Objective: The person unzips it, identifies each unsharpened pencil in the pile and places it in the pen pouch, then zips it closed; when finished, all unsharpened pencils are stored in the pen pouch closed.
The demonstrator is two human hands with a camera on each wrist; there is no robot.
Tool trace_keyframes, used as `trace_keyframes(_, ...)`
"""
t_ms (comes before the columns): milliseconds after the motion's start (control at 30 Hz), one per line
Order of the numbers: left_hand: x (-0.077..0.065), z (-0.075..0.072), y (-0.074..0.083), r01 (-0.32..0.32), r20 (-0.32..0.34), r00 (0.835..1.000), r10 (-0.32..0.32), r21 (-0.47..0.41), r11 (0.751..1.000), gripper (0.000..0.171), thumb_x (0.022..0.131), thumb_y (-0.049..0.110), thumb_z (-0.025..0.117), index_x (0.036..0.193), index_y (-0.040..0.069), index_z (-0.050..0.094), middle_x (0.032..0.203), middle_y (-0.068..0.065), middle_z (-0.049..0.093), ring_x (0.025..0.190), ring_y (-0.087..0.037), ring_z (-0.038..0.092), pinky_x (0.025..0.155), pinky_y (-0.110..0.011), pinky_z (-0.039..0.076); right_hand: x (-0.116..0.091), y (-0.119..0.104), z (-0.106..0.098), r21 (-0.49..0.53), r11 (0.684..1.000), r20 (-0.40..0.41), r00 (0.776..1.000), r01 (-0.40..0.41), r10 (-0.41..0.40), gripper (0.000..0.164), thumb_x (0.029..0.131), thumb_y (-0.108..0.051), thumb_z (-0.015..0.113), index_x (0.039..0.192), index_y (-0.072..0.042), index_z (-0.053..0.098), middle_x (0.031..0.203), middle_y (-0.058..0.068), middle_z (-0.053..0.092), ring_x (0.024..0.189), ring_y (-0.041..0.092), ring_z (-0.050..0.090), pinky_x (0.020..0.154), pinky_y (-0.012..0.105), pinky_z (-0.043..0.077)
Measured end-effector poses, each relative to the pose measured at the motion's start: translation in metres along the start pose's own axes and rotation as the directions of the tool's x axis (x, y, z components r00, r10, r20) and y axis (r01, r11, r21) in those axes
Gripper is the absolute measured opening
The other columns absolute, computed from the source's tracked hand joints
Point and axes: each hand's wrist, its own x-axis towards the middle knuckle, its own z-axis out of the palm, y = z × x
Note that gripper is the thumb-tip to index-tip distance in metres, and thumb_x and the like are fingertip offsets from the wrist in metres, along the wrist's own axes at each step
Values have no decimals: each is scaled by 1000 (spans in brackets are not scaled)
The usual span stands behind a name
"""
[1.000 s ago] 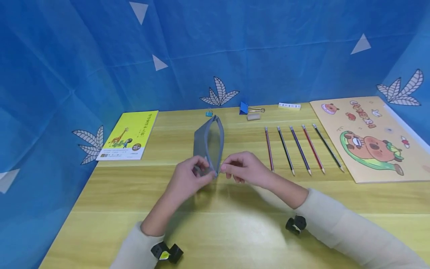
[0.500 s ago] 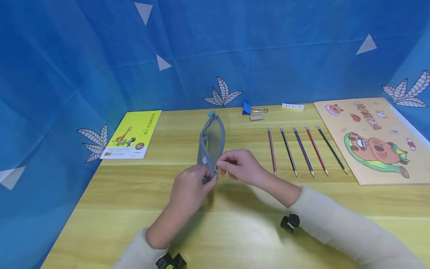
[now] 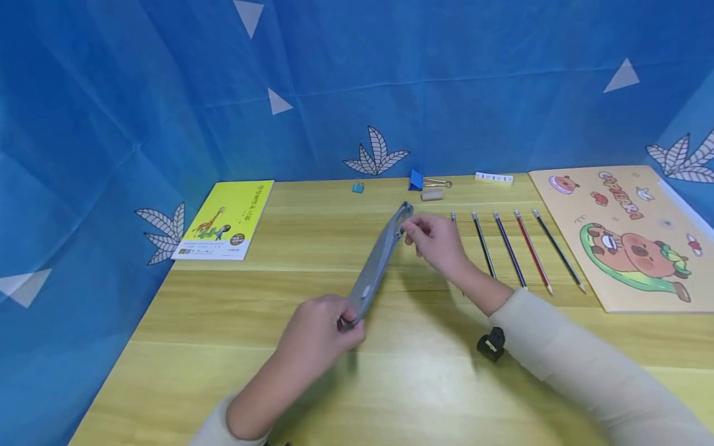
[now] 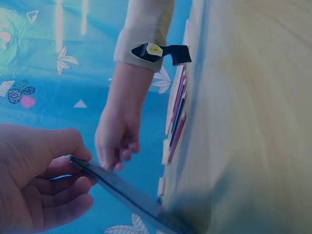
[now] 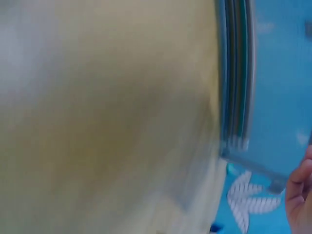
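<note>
A grey, see-through zip pencil pouch [image 3: 372,272] stands on edge at mid-table, slanting away to the right in the head view. My left hand [image 3: 320,328] grips its near corner between thumb and fingers. Close to the far end, my right hand [image 3: 437,244] pinches the zip at the pouch's top edge. Behind that hand the mouth looks drawn together, with a small gap beyond it. Several pencils [image 5: 240,73] show through the pouch wall in the right wrist view. The left wrist view has the left hand [image 4: 46,178] holding the pouch edge [image 4: 122,190].
Right of the pouch lies a row of several pencils [image 3: 509,251], then a capybara sketchbook [image 3: 630,248]. Along the back are a small teal binder clip [image 3: 357,187], a blue binder clip [image 3: 416,180], a grey cylinder [image 3: 432,195] and a white block [image 3: 494,178]. A yellow book [image 3: 223,220] lies left.
My right hand has slid from the pouch's near end to its far end, and the wide mouth has narrowed. My left hand has drawn the near corner towards me.
</note>
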Motion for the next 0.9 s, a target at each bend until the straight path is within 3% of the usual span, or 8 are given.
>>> trace_keyframes(200, -2, -12, -10, 47, 25, 999, -48, 20, 999, 9, 65, 13, 64, 60, 17, 57, 57, 12, 49, 45, 2, 42, 34, -10, 37, 10, 14, -35, -96, 993, -205, 978, -65, 44, 26, 87, -25, 50, 89, -2, 60, 68, 13, 57, 46, 14, 49, 37, 23, 41)
trace_keyframes(400, 9, -18, -28, 42, 29, 999, -45, 102, 994, 9, 65, 13, 65, 62, 16, 58, 58, 9, 50, 46, -1, 41, 35, -14, 36, 7, 20, -50, -206, 976, -225, 974, -76, 28, 26, 88, -27, 48, 89, -4, 61, 68, 9, 58, 52, 17, 49, 41, 27, 39)
trace_keyframes(533, 29, -19, -49, 33, 30, 999, -41, 209, 977, 5, 68, 15, 66, 65, 14, 61, 63, 5, 53, 49, -6, 42, 38, -19, 36, -1, 22, -58, -201, 974, -173, 983, -102, 67, 29, 86, -30, 50, 89, -3, 61, 67, 11, 58, 51, 22, 51, 40, 27, 41)
trace_keyframes(667, 53, -15, -78, 66, 58, 994, -89, 315, 947, 4, 70, 17, 65, 68, 15, 62, 62, 3, 51, 50, -12, 42, 37, -23, 34, -10, 24, -65, -249, 959, -19, 991, -134, 133, 29, 86, -30, 51, 91, -4, 63, 67, 13, 58, 50, 27, 51, 38, 28, 40)
trace_keyframes(800, 76, -6, -103, 76, 92, 988, -122, 396, 915, 7, 72, 17, 65, 68, 15, 60, 61, 2, 49, 52, -15, 44, 38, -28, 35, -18, 28, -63, -312, 943, 154, 973, -116, 171, 26, 85, -28, 54, 91, -5, 63, 69, 11, 60, 54, 23, 54, 41, 27, 40)
trace_keyframes(900, 86, 2, -114, 65, 122, 984, -131, 437, 897, 10, 71, 18, 67, 70, 13, 58, 65, 0, 54, 57, -17, 49, 41, -32, 40, -20, 33, -56, -347, 933, 227, 957, -94, 181, 21, 83, -24, 57, 88, -5, 64, 65, 9, 59, 56, 20, 55, 43, 27, 39)
